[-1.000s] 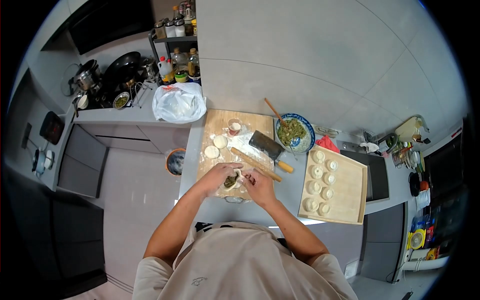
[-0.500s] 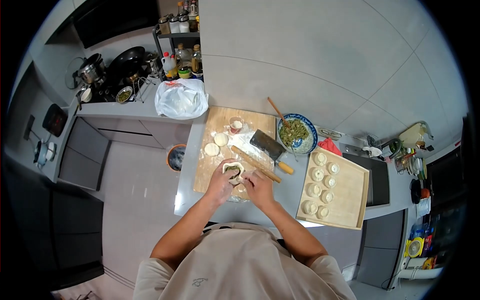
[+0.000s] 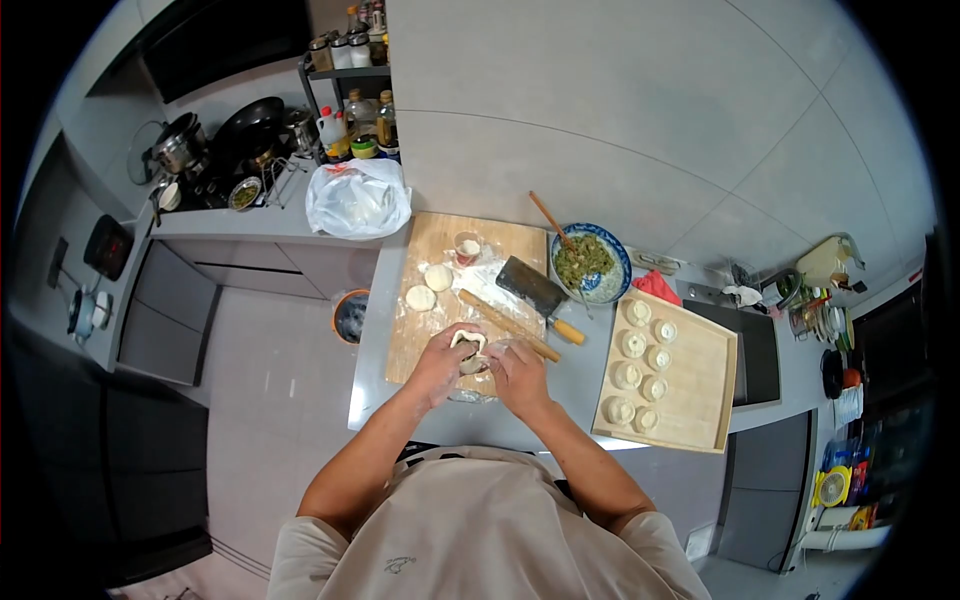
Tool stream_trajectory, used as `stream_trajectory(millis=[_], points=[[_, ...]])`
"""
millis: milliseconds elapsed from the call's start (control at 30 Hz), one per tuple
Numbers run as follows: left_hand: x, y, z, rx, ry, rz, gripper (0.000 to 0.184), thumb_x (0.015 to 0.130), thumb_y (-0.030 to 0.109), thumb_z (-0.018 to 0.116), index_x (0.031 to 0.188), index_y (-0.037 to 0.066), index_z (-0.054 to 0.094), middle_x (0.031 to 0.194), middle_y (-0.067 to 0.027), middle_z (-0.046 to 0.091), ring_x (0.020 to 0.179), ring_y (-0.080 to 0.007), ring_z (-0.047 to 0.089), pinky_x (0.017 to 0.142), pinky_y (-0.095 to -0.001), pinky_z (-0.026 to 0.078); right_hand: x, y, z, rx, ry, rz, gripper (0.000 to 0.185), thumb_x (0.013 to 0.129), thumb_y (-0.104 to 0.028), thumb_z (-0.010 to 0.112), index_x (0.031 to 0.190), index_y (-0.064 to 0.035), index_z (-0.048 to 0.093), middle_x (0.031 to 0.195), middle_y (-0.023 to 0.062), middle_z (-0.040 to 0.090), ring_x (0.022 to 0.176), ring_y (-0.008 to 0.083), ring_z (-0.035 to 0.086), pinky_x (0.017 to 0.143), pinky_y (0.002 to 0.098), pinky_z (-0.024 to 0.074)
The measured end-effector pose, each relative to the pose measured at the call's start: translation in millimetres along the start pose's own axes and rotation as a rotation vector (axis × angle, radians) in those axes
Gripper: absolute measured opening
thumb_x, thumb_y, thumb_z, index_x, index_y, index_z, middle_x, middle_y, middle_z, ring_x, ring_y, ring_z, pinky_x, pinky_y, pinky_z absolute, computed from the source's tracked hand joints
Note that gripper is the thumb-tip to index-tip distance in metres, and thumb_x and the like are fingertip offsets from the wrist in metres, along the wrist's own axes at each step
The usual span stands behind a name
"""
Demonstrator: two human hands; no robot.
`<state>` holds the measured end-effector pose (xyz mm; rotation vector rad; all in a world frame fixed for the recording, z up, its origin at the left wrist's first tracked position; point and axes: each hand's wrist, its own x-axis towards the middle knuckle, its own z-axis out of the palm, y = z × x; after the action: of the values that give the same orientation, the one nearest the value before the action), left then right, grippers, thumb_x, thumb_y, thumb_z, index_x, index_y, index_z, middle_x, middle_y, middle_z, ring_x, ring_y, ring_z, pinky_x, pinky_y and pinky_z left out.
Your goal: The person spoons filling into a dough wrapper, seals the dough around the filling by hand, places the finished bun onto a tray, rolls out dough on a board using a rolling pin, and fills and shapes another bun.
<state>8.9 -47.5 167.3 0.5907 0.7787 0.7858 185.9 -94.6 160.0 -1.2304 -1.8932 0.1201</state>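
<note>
Taking the open dough wrapper [image 3: 470, 335] as the centre of the dial, with twelve at the wall, the left hand [image 3: 438, 362] comes in from eight o'clock, its fingers curled around the dough and grasping it. The right hand [image 3: 520, 370] sits at four o'clock, its fingers bunched and pinching the wrapper's near rim, though the exact tips are too small to make out. Green filling [image 3: 467, 346] shows inside the wrapper, which is held above the lower end of the floured wooden board [image 3: 420, 345]. At two o'clock lies the rolling pin [image 3: 510, 325] — just beyond it the cleaver [image 3: 530, 287], and farther out the blue-rimmed bowl [image 3: 628, 265] of green filling with a stick [image 3: 545, 215] leaning in it. Two dough discs [image 3: 421, 297] lie near each other between ten and eleven, and a small cup [image 3: 467, 247] stands at twelve. Just past three o'clock, well apart from the hands, a wooden tray [image 3: 700, 370] carries eight pleated buns [image 3: 633, 344] — two columns along its left side. An orange-rimmed bucket [image 3: 350, 316] is at nine, below the counter.
</note>
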Motion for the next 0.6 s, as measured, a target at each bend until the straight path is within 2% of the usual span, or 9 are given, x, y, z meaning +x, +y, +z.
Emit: stream_trajectory(millis=[67, 100, 167, 200, 267, 400, 467, 500, 600], points=[[1.2, -0.3, -0.8, 0.056, -0.005, -0.005, 0.023, 0.101, 0.003, 0.057, 0.122, 0.005, 0.064, 0.108, -0.0064, 0.065, 0.097, -0.0166, 0.066, 0.085, -0.0329, 0.058, -1.4, -4.4, -2.6, 0.160, -0.059, 0.252, 0.025, 0.088, -0.003, 0.077, 0.112, -0.0051, 0.073, 0.095, 0.0130, 0.066, 0.079, 0.0318, 0.065, 0.072, 0.0398, 0.0542], [2.3, -0.5, -1.6, 0.111, -0.008, -0.006, 0.022, 0.101, 0.006, 0.057, 0.122, 0.005, 0.064, 0.109, -0.0068, 0.065, 0.098, -0.0165, 0.066, 0.085, -0.0331, 0.058, 1.6, -11.0, -6.0, 0.159, -0.058, 0.255, 0.025, 0.088, -0.003, 0.077, 0.112, -0.0051, 0.073, 0.095, 0.0130, 0.066, 0.079, 0.0318, 0.065, 0.072, 0.0398, 0.0542], [5.5, -1.7, -6.2, 0.121, -0.028, -0.004, 0.023, 0.102, 0.009, 0.057, 0.122, 0.005, 0.065, 0.109, -0.0076, 0.066, 0.098, -0.0168, 0.066, 0.086, -0.0333, 0.058, 11.5, -24.5, -12.3, 0.285, -0.067, 0.562, 0.020, 0.090, -0.006, 0.076, 0.110, -0.0030, 0.071, 0.094, 0.0140, 0.065, 0.080, 0.0335, 0.065, 0.073, 0.0396, 0.0534], [5.5, -1.0, -7.2, 0.131, -0.047, -0.002, 0.024, 0.102, 0.012, 0.056, 0.123, 0.005, 0.065, 0.110, -0.0084, 0.066, 0.099, -0.0170, 0.066, 0.086, -0.0335, 0.058, 10.3, -21.2, -12.0, 0.285, -0.067, 0.564, 0.020, 0.090, -0.006, 0.076, 0.110, -0.0030, 0.071, 0.094, 0.0140, 0.065, 0.080, 0.0335, 0.065, 0.073, 0.0396, 0.0534], [6.3, 1.2, -8.9, 0.136, -0.078, -0.026, 0.027, 0.101, 0.014, 0.056, 0.126, 0.005, 0.063, 0.111, -0.0087, 0.066, 0.100, -0.0181, 0.067, 0.086, -0.0346, 0.058, 5.2, -10.0, -10.0, 0.212, -0.111, 0.362, 0.021, 0.092, -0.011, 0.076, 0.110, -0.0021, 0.070, 0.093, 0.0123, 0.065, 0.079, 0.0301, 0.065, 0.071, 0.0380, 0.0536], [0.1, 10.3, 4.2, -0.033, -0.014, -0.050, 0.038, 0.099, 0.015, 0.054, 0.137, 0.009, 0.054, 0.119, -0.0087, 0.063, 0.103, -0.0210, 0.066, 0.089, -0.0376, 0.057, -4.2, -2.4, 3.0, 0.155, -0.059, 0.424, 0.021, 0.093, -0.014, 0.077, 0.108, -0.0029, 0.070, 0.089, 0.0114, 0.066, 0.076, 0.0241, 0.066, 0.070, 0.0359, 0.0543], [1.7, -0.2, 9.6, -0.064, 0.039, -0.025, 0.039, 0.099, 0.016, 0.054, 0.138, 0.011, 0.053, 0.124, -0.0091, 0.062, 0.108, -0.0228, 0.065, 0.091, -0.0412, 0.057, -8.9, 2.8, 15.4, 0.492, 0.071, 0.815, 0.014, 0.096, -0.009, 0.073, 0.108, -0.0016, 0.068, 0.084, 0.0044, 0.068, 0.069, 0.0086, 0.062, 0.062, 0.0284, 0.0520], [2.0, -7.3, 11.3, -0.097, 0.092, -0.005, 0.039, 0.099, 0.017, 0.054, 0.138, 0.014, 0.052, 0.129, -0.0094, 0.060, 0.114, -0.0245, 0.064, 0.093, -0.0448, 0.057, -9.0, 1.4, 16.5, 0.495, 0.070, 0.812, 0.014, 0.096, -0.009, 0.073, 0.108, -0.0016, 0.068, 0.084, 0.0044, 0.068, 0.069, 0.0086, 0.062, 0.062, 0.0284, 0.0520], [6.4, -17.9, 8.1, -0.175, 0.069, 0.078, 0.041, 0.099, 0.009, 0.054, 0.139, 0.015, 0.052, 0.128, -0.0076, 0.059, 0.112, -0.0216, 0.062, 0.093, -0.0402, 0.056, -8.6, -2.7, 13.6, 0.705, -0.008, 0.846, 0.015, 0.097, -0.008, 0.073, 0.110, -0.0020, 0.068, 0.085, 0.0029, 0.068, 0.068, 0.0059, 0.058, 0.063, 0.0265, 0.0513]])
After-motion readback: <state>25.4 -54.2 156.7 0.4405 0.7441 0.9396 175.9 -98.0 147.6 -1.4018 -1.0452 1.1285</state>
